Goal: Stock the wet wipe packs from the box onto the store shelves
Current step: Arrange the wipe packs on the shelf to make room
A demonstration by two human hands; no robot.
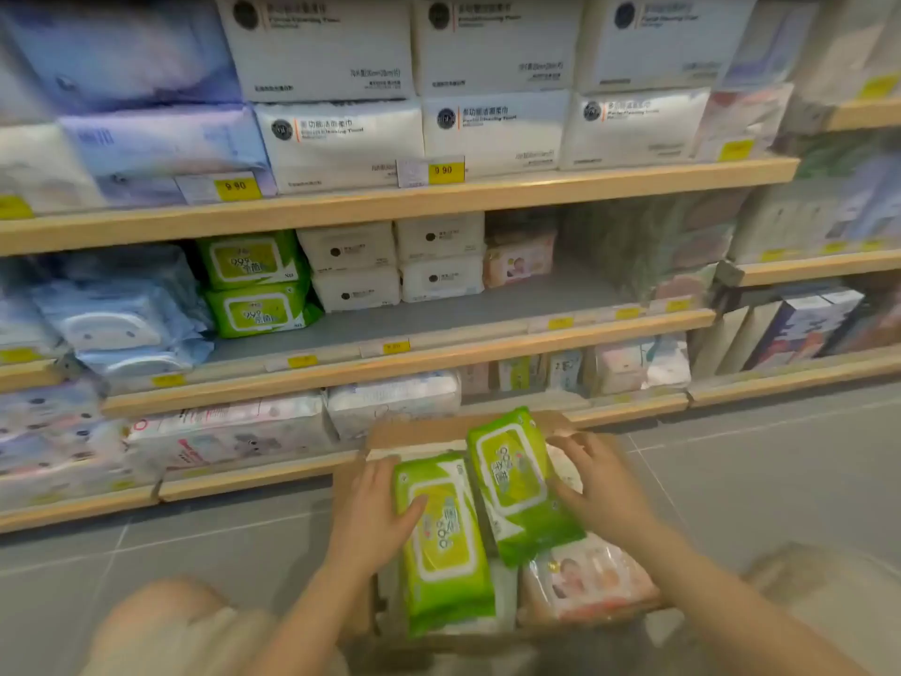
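A cardboard box [414, 431] sits on the floor before the shelves, holding wet wipe packs. My left hand [375, 514] grips the left edge of a green pack [446, 544], thumb on top. My right hand [597, 485] holds the right side of a second green pack [521, 485], which is tilted up above the box. A pink-and-white pack [590, 583] lies in the box under my right forearm. Two matching green packs [253, 285] are stacked on the middle shelf [439, 353], left of white packs [390, 265].
The middle shelf has bare grey surface in front of and to the right of the white packs. Blue packs [122, 314] fill its left end. Large white tissue packs [487, 134] crowd the upper shelf. My knee [170, 626] is at lower left. Grey floor tiles lie to the right.
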